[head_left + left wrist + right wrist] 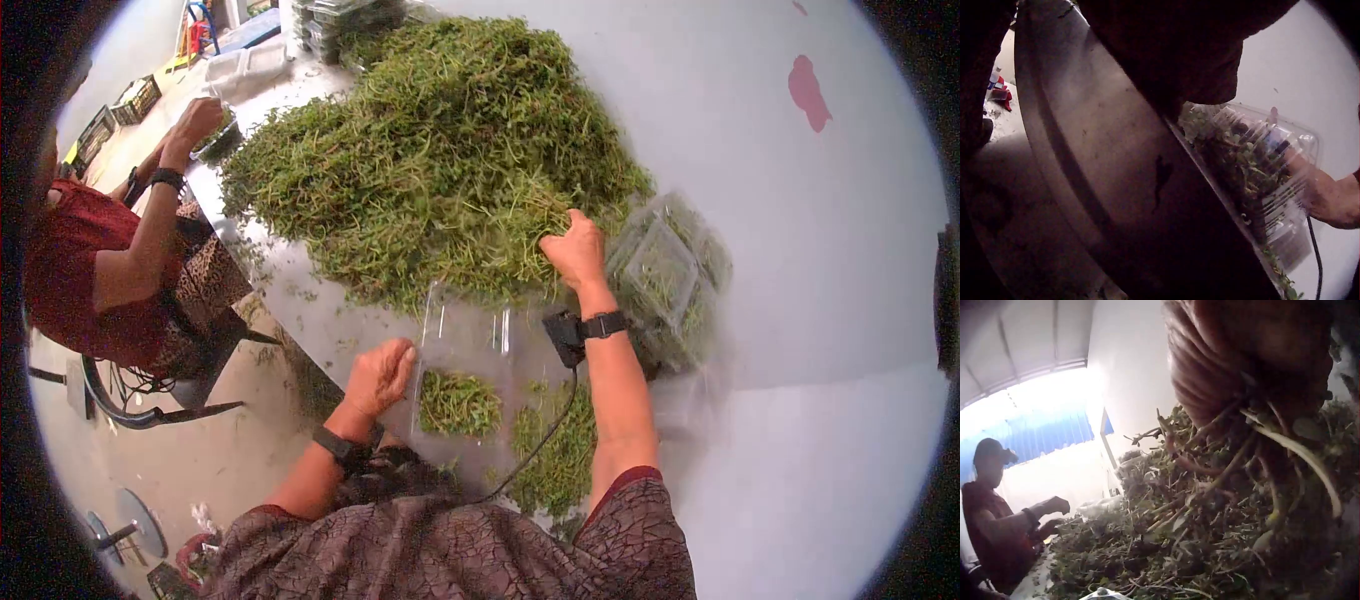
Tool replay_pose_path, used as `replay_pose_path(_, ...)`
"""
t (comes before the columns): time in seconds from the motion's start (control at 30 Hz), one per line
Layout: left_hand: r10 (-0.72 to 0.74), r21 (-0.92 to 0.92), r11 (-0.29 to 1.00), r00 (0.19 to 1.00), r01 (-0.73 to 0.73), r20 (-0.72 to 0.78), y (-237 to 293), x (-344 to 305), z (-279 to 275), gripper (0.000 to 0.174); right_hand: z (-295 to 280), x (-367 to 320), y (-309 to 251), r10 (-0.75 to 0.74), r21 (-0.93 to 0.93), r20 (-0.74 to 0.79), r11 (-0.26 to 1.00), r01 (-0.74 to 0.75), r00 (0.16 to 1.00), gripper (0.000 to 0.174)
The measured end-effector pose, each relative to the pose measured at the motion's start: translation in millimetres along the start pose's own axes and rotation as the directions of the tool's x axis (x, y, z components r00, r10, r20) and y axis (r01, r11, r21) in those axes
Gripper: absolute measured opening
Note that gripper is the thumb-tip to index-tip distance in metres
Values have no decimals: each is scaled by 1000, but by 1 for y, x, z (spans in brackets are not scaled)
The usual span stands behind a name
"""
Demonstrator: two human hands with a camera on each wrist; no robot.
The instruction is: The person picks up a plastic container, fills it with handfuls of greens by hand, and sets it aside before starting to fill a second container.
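Observation:
My right hand (575,250) is at the near right side of a big heap of leafy green stems (430,150). Its curled fingers grip a bunch of the stems (1229,456), whose ends stick out below the hand. Beside the left edge of an open clear plastic clamshell box (508,400), my left hand (380,375) is held with fingers curled. Its palm side is hidden, and I cannot tell whether it holds anything. Greens (458,402) lie in the box's near half, and its raised lid (465,320) leans toward the heap.
Filled clear boxes (665,270) are stacked at the right of the heap. More greens (555,450) lie near my right forearm. Another person (110,260) works at the table's left side with a small container. Empty-looking plastic boxes (245,70) stand at the far left; black crates (135,100) are beyond.

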State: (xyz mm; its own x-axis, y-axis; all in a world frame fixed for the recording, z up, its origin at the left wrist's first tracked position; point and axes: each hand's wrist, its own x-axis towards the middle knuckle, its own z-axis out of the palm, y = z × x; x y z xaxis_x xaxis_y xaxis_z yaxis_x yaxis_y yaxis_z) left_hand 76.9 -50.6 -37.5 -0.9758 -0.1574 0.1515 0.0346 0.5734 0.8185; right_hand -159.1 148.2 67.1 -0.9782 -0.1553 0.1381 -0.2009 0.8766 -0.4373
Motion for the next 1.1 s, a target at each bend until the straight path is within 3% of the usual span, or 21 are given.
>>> replay_pose_path(0.17,28,29,999,999,-27,-31,-1,0,3,15,-34,-48,12,113,222,9,969,-112,994,51)
replay_pose_path(0.33,42,8,999,998,-42,-36,-3,1,4,14,-51,-94,24,199,182,81,960,-211,977,54)
replay_pose_path(0.43,81,21,997,994,-80,-69,-6,2,5,14,-56,-121,33,225,187,38,955,-228,974,53)
replay_pose_path(0.5,83,11,996,995,-83,-54,-4,2,3,14,-60,-134,41,119,208,-28,972,-111,992,53)
replay_pose_path(0.63,54,-22,998,998,-54,-27,3,3,-1,14,-85,-176,26,222,46,20,974,-223,975,57)
replay_pose_path(0.8,99,44,994,993,-96,-67,4,2,0,12,-101,-219,48,242,86,-55,968,-237,969,46)
replay_pose_path(0.87,90,24,996,994,-89,-55,4,3,1,12,-115,-233,49,349,-71,-1,935,-348,937,48)
replay_pose_path(0.93,116,35,993,991,-114,-67,0,3,2,12,-119,-247,57,358,-119,10,928,-354,934,50)
replay_pose_path(1.0,84,31,996,995,-82,-50,-1,3,2,12,-120,-261,59,303,-158,-75,937,-311,950,53)
replay_pose_path(1.1,71,17,997,996,-70,-59,2,3,1,12,-113,-277,73,289,-3,0,957,-289,957,50)
